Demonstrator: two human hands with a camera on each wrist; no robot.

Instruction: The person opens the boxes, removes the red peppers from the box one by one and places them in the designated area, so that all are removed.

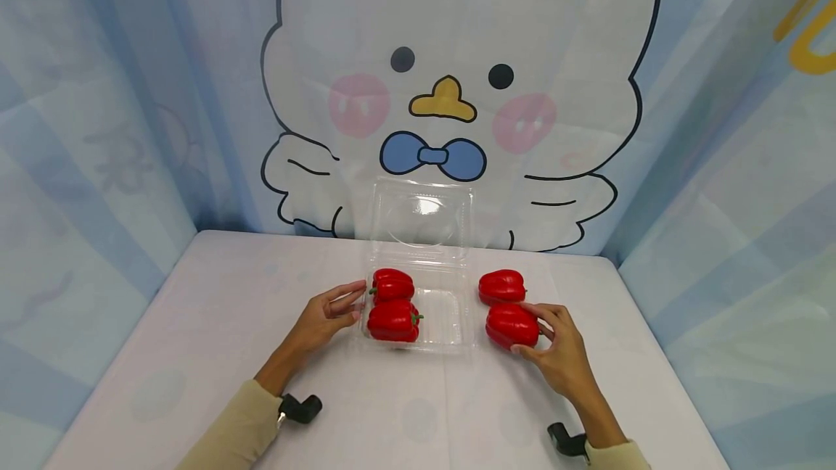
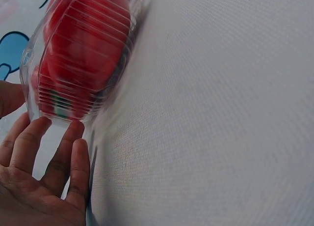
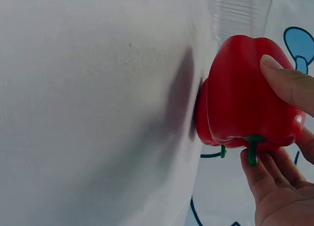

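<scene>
My right hand [image 1: 560,350] grips a red bell pepper [image 1: 511,326] between thumb and fingers. In the right wrist view this pepper [image 3: 245,91] has its green stem turned toward the fingers, and its shadow falls on the table. Another red bell pepper [image 1: 500,286] lies just beyond it. A clear plastic clamshell container [image 1: 446,316] stands to the left with its lid [image 1: 424,217] raised at the back. Two red bell peppers, a far one [image 1: 393,284] and a near one [image 1: 392,320], fill its left half. My left hand [image 1: 326,316] touches the container's left side with extended fingers.
The white-covered table [image 1: 418,412] reaches back to a curtain [image 1: 562,35] printed with a cartoon bird. More curtain hangs along both sides. A small black device [image 1: 300,408] sits at the left wrist and a similar one [image 1: 567,439] at the right.
</scene>
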